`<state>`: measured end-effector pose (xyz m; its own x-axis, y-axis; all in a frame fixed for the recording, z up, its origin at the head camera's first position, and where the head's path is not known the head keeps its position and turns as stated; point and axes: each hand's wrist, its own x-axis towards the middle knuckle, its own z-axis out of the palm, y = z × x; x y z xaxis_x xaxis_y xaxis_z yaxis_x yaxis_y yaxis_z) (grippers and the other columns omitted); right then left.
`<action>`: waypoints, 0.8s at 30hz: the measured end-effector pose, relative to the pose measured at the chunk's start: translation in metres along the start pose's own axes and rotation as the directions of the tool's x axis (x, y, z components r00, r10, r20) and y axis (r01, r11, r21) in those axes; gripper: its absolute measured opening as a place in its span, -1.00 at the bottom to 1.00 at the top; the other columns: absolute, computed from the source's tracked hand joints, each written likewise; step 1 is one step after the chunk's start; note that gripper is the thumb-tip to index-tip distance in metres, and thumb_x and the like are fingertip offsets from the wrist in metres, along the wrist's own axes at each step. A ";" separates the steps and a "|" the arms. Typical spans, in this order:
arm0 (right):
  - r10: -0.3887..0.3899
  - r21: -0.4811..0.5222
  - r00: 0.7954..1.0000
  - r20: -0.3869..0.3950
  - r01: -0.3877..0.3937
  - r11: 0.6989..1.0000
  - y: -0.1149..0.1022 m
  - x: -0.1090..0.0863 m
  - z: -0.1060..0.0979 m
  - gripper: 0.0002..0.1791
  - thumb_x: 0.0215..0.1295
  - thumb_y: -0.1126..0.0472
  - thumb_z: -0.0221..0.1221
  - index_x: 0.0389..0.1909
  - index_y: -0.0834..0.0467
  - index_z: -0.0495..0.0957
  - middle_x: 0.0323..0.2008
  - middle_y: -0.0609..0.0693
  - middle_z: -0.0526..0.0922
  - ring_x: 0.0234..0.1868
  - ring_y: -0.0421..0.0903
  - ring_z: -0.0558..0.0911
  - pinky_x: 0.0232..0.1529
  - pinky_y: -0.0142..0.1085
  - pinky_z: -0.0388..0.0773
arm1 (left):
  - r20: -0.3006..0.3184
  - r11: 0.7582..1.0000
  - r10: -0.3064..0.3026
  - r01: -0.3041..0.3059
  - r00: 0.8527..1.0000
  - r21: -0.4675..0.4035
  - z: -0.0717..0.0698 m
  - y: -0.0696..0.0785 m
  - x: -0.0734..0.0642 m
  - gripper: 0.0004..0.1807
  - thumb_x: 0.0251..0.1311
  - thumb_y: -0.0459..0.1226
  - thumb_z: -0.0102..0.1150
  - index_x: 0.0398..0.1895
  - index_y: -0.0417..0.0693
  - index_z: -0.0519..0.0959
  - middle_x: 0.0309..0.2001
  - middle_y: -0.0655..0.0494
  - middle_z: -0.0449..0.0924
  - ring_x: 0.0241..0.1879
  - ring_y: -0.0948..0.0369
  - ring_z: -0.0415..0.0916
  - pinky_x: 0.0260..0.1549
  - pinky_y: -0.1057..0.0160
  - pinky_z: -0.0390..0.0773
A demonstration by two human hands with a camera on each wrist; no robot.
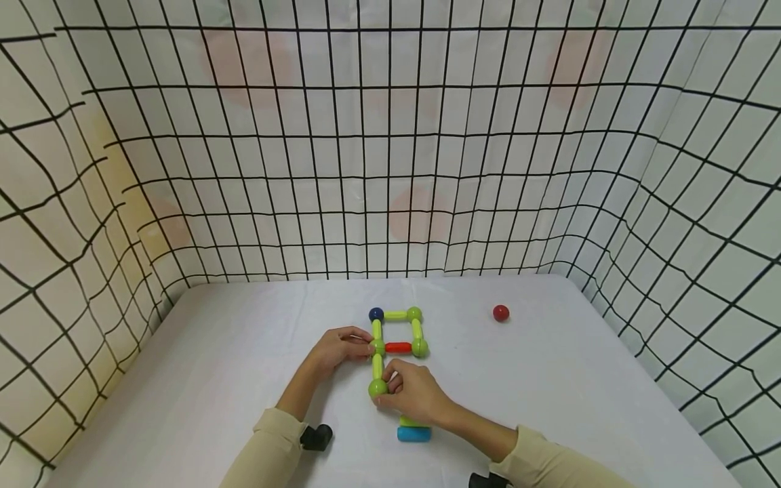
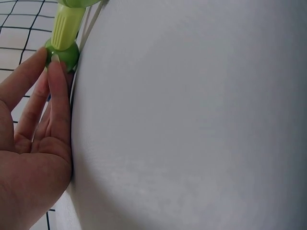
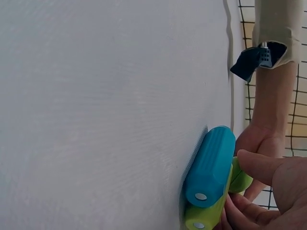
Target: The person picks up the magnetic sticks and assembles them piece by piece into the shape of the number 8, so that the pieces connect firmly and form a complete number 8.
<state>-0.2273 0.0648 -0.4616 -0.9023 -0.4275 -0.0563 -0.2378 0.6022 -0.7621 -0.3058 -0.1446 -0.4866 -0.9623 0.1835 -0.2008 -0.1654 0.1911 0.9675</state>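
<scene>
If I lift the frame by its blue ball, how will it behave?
The frame may flex or part at its joints, being separate rods and balls. The rods look stiff, being straight and thick. The near end could sag, as one rod alone leads to the near ball.

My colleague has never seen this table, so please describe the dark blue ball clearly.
On the white table, find the ball-and-rod frame held by the left hand and right hand. From the person's side, the dark blue ball sits at its far left corner. Its colour differs: the frame's other balls are green.
</scene>
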 end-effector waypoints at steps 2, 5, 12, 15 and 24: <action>0.000 0.011 1.000 0.002 0.000 1.000 0.001 0.001 0.000 -0.64 0.13 0.13 0.49 -0.15 0.12 0.55 -0.32 -0.07 0.73 -0.32 -0.22 0.65 -0.30 -0.37 0.62 | -0.007 1.000 -0.001 0.001 1.000 -0.018 0.001 0.000 0.000 -0.72 0.18 -0.31 0.41 -0.05 -0.21 0.68 -0.19 0.00 0.78 -0.30 0.21 0.69 -0.13 0.26 0.66; 0.002 0.019 1.000 0.007 -0.002 1.000 0.002 0.002 -0.001 -0.64 0.15 0.12 0.48 -0.13 0.12 0.55 -0.31 -0.07 0.74 -0.32 -0.21 0.66 -0.31 -0.36 0.62 | -0.020 0.999 -0.008 0.007 1.000 -0.046 0.001 0.001 -0.001 -0.71 0.17 -0.32 0.42 -0.05 -0.22 0.68 -0.21 0.03 0.77 -0.34 0.23 0.68 -0.18 0.28 0.67; 0.004 0.017 1.000 -0.004 -0.004 1.000 0.006 0.007 0.000 -0.65 0.17 0.09 0.46 -0.12 0.10 0.57 -0.35 -0.08 0.73 -0.36 -0.21 0.64 -0.37 -0.37 0.58 | -0.052 0.997 -0.008 0.004 0.999 -0.083 0.003 0.000 0.001 -0.70 0.15 -0.33 0.44 -0.05 -0.22 0.69 -0.21 0.05 0.76 -0.42 0.24 0.66 -0.28 0.31 0.67; 0.002 0.011 1.000 -0.014 -0.002 1.000 0.006 0.008 0.000 -0.65 0.17 0.09 0.46 -0.12 0.10 0.57 -0.37 -0.08 0.73 -0.39 -0.21 0.63 -0.39 -0.37 0.56 | -0.073 0.996 -0.002 -0.005 0.997 -0.089 0.005 0.000 0.002 -0.72 0.17 -0.34 0.42 -0.05 -0.22 0.70 -0.20 0.02 0.76 -0.42 0.25 0.66 -0.31 0.33 0.66; -0.005 0.003 1.000 -0.024 0.005 1.000 0.006 0.010 -0.003 -0.67 0.20 0.08 0.44 -0.11 0.09 0.58 -0.40 -0.09 0.71 -0.41 -0.20 0.60 -0.40 -0.36 0.51 | -0.124 0.994 0.017 -0.030 0.992 -0.102 0.010 0.001 0.000 -0.72 0.17 -0.36 0.42 -0.05 -0.24 0.71 -0.23 -0.04 0.78 -0.44 0.25 0.66 -0.39 0.36 0.64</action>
<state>-0.2386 0.0659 -0.4647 -0.9093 -0.4144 -0.0370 -0.2415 0.5981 -0.7642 -0.3040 -0.1349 -0.4872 -0.9844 0.0659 -0.1633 -0.1575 0.0860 0.9838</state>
